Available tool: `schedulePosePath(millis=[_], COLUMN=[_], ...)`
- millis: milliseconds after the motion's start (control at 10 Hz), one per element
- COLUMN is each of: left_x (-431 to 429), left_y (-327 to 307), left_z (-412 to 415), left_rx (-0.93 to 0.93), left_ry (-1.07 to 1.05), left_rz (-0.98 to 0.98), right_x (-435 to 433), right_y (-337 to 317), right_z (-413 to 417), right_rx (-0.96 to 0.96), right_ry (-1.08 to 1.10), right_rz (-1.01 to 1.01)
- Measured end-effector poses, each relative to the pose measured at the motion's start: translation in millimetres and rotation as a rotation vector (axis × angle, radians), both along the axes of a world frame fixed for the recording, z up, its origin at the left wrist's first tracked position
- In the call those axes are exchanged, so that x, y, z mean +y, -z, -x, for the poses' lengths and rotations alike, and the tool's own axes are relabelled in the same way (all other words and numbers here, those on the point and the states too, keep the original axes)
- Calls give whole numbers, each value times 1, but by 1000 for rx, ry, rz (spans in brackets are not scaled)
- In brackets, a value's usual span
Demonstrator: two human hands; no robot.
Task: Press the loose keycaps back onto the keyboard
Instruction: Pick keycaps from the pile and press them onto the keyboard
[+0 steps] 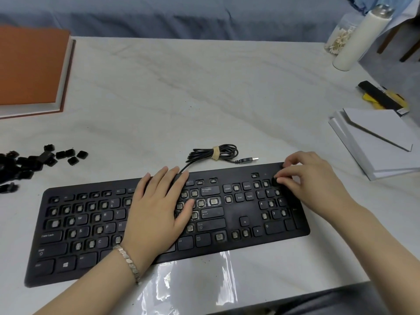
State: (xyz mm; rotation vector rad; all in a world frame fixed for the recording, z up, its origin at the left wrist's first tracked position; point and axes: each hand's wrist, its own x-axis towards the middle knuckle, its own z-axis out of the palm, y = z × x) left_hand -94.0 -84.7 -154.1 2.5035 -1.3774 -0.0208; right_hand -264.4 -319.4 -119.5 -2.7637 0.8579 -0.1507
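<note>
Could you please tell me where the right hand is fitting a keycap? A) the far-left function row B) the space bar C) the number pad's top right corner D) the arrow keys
C: the right hand pinches a small black keycap at the number pad's top right corner on the flat black keyboard.

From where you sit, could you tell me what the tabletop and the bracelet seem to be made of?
Tabletop: likely marble or marble-look laminate, white with grey veins, low sheen. Bracelet: probably metal, silvery faceted links catching light.
</note>
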Motion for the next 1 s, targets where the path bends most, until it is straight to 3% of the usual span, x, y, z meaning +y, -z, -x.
schedulePosePath(millis=[100,400,800,1000], left_x=[0,0,0,1], left_y=[0,-1,-2,0], left_z=[0,0,1,0], left_rx=[6,6,5,-11], left_ry=[-2,-3,-5,-2], left_rz=[-3,-6,-7,4], right_x=[2,6,4,8], right_y=[1,8,4,7], right_z=[-2,4,4,5], right_rx=[-43,-44,-33,-117], right_ry=[88,22,-17,39], right_rz=[-86,-53,-171,-230])
